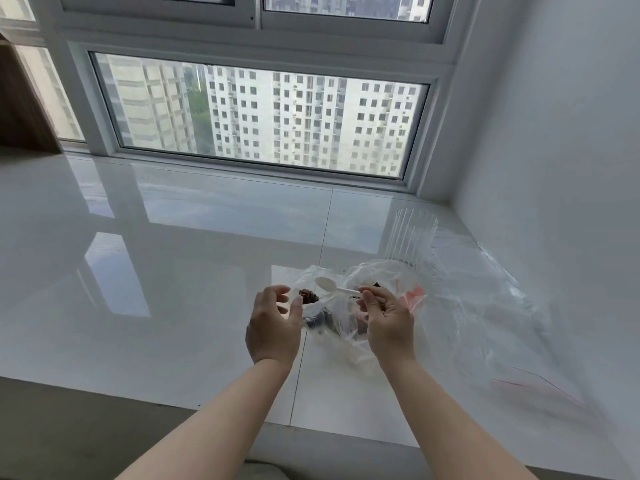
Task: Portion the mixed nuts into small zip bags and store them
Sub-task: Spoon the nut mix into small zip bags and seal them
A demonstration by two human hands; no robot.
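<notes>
My right hand (pixel 384 318) pinches the handle of a white plastic spoon (pixel 327 285), whose empty bowl points left. My left hand (pixel 275 320) holds a small clear zip bag (pixel 306 285) by its edge, with a clump of brown nuts (pixel 309 296) in it. Under and between both hands lies a large crumpled clear bag (pixel 346 327) holding dark mixed nuts (pixel 320 322).
A ribbed clear glass (pixel 410 237) stands behind the bags on the glossy white sill (pixel 173 271). Several flat clear zip bags with red seal lines (pixel 519 341) lie to the right, against the white wall. The window runs along the back. The sill's front edge is near me.
</notes>
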